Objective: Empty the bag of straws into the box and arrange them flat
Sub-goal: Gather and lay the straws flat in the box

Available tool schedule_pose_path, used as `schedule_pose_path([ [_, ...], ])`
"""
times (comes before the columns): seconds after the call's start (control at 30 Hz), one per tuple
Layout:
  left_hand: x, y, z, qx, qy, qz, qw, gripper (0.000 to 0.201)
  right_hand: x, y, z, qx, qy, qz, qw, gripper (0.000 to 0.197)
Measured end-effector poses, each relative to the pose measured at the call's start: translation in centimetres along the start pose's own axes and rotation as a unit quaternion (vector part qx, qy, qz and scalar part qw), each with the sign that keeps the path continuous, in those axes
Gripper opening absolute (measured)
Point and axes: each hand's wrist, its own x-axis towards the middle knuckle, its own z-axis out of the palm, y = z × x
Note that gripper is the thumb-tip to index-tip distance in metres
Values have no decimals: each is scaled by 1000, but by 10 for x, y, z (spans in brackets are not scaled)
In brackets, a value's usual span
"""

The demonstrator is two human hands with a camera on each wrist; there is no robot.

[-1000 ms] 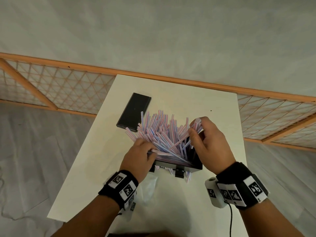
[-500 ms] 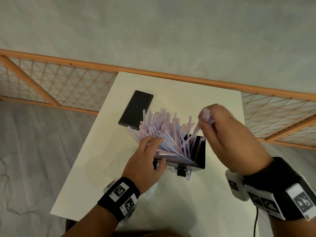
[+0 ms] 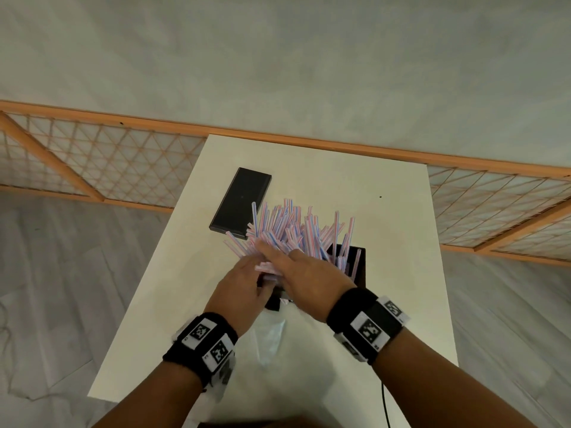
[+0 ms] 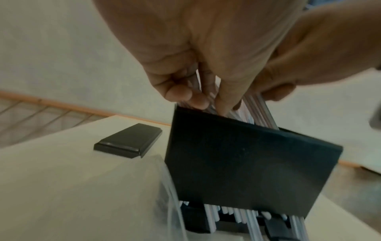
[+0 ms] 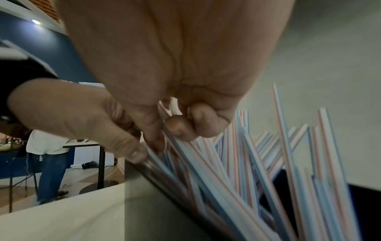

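Note:
A black box [image 3: 360,267] stands on the white table [image 3: 386,319], with many striped straws [image 3: 293,230] fanning up and out of it to the far left. My left hand [image 3: 256,270] is at the box's near left corner, its fingers curled over straws at the rim [image 4: 198,101]. Reaching across the pile, my right hand [image 3: 268,251] lies just beside the left one. In the right wrist view its thumb and curled fingers [image 5: 181,127] pinch a few straws [image 5: 237,163]. The empty clear bag [image 3: 268,338] lies flat on the table below my wrists.
The box's black lid [image 3: 241,205] lies on the table to the far left of the box. A wooden lattice railing [image 3: 92,162] runs behind the table. A person [image 5: 49,163] stands in the background of the right wrist view.
My right hand, raised at the box's right with a few straws, has come down and leftward across the pile to meet my left hand. The left hand stayed at the box's corner.

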Motion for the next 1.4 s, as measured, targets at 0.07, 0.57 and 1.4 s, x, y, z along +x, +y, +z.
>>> schedule_pose_path([
  [0.07,-3,0,-8,-59,8,-39,997,19,2,-2,5,58,-2,9,998,83],
  [0.57,-24,17,0,-21,12,25,999,43,-38,45,25,-22,-94,133,986,57],
  [1.4,-2,5,12,84,-25,111,990,29,0,51,27,-20,-134,142,981,56],
])
